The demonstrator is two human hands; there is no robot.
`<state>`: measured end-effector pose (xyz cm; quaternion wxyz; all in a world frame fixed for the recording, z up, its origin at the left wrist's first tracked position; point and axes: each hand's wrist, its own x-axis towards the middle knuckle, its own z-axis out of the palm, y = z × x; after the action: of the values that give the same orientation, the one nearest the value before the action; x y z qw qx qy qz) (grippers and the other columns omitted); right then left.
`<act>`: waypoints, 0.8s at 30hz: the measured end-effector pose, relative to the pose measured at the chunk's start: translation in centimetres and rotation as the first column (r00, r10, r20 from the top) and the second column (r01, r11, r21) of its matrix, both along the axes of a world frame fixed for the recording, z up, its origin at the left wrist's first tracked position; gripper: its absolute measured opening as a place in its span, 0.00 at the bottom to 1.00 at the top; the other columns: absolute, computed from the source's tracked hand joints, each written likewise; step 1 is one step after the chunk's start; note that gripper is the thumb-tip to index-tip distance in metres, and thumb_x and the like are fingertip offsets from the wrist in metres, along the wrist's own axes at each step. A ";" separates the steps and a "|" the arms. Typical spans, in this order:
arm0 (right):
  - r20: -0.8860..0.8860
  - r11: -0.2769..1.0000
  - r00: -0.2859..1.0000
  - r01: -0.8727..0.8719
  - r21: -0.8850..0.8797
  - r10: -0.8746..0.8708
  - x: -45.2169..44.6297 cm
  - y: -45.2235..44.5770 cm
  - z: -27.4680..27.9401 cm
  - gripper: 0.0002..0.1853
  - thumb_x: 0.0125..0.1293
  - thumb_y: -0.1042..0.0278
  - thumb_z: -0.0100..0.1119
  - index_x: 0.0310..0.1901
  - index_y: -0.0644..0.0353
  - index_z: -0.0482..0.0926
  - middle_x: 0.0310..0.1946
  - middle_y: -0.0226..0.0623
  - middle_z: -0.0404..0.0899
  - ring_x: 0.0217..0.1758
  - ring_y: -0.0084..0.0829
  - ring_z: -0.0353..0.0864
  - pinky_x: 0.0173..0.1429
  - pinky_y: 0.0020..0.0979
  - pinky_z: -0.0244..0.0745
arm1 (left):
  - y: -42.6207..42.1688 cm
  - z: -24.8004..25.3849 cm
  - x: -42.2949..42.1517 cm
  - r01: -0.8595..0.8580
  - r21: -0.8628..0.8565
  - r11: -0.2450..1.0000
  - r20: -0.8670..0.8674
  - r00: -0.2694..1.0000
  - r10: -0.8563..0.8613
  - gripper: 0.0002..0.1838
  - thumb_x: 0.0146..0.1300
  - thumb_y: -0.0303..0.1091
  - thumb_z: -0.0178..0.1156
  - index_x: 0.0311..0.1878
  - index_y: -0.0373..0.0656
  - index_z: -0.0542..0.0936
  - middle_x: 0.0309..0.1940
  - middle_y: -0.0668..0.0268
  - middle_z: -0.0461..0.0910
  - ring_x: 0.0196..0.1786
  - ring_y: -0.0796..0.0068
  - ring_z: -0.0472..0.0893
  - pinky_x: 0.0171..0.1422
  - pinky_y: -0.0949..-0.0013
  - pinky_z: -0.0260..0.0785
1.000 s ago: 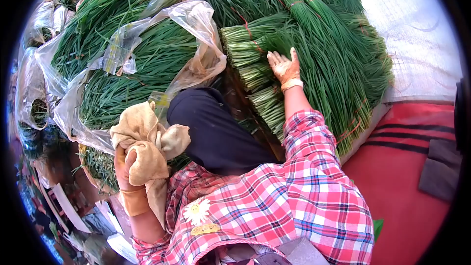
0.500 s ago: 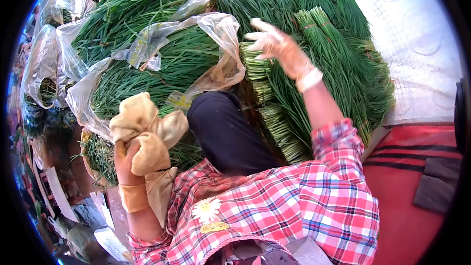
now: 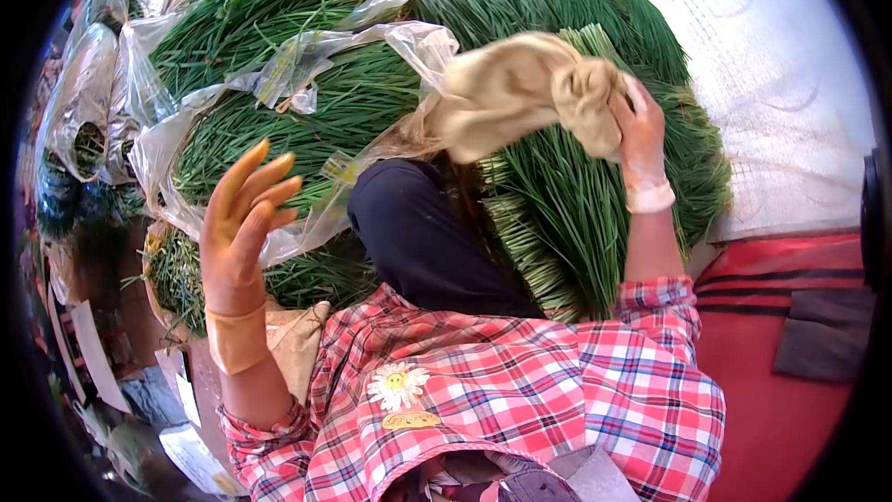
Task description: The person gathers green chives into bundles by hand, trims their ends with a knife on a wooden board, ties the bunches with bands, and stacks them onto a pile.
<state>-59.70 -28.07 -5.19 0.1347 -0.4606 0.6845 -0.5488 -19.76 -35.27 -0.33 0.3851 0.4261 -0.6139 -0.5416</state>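
1. Nearest: plaid shirt with daisy patch and a small yellow patch. Seems to carry lettering; can't read it.
2. Left hand: thin glove, holding nothing, raised, fingers apart and slightly curled. Closest stuff is the clear plastic around the leaves.
3. Right hand: gloved, fingers closed round the knotted end of the tan cloth. Exact finger contact partly hidden.
4. Cloth location: over the green bundles, loose end blurred, stretching toward the plastic. Can't tell if it touches either.
5. Risks, my judgement: a low sweep could catch the loose end on cut stems or plastic and bend leaves or drag the bag. A slack grip could drop the cloth onto the bundles.
6. Writing further out: yellow print on plastic and papers at left, both illegible. No brand readable.
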 end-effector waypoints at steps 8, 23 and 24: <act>-0.403 0.679 0.856 0.088 0.729 0.322 -3.5 5.6 -21.0 0.32 0.52 0.56 0.63 0.61 0.46 0.68 0.58 0.41 0.70 0.61 0.42 0.68 0.62 0.38 0.66 | 5.5 -3.0 12.6 -0.365 0.107 0.925 0.139 0.926 0.350 0.35 0.60 0.49 0.58 0.65 0.38 0.63 0.56 0.54 0.73 0.55 0.64 0.76 0.52 0.72 0.71; -0.438 0.851 0.840 -0.050 0.522 0.319 0.0 -1.6 -15.8 0.25 0.58 0.61 0.59 0.59 0.52 0.70 0.52 0.44 0.75 0.57 0.42 0.72 0.61 0.35 0.66 | 26.1 -13.7 30.7 -0.921 0.275 0.276 0.484 0.380 0.788 0.23 0.65 0.44 0.51 0.63 0.52 0.67 0.56 0.62 0.73 0.56 0.65 0.74 0.55 0.61 0.66; -0.474 0.831 0.804 -0.041 0.555 0.357 0.4 -3.7 -16.3 0.27 0.58 0.61 0.59 0.61 0.52 0.68 0.53 0.44 0.74 0.58 0.42 0.71 0.61 0.36 0.65 | 26.9 -14.5 31.2 -0.911 0.336 0.238 0.492 0.385 0.781 0.23 0.65 0.44 0.51 0.63 0.53 0.67 0.55 0.62 0.74 0.55 0.65 0.75 0.54 0.61 0.67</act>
<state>-59.32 -31.75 -21.47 0.1066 -0.6188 0.7604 -0.1656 11.41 -8.36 -14.80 0.4008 0.8385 -0.1309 -0.3451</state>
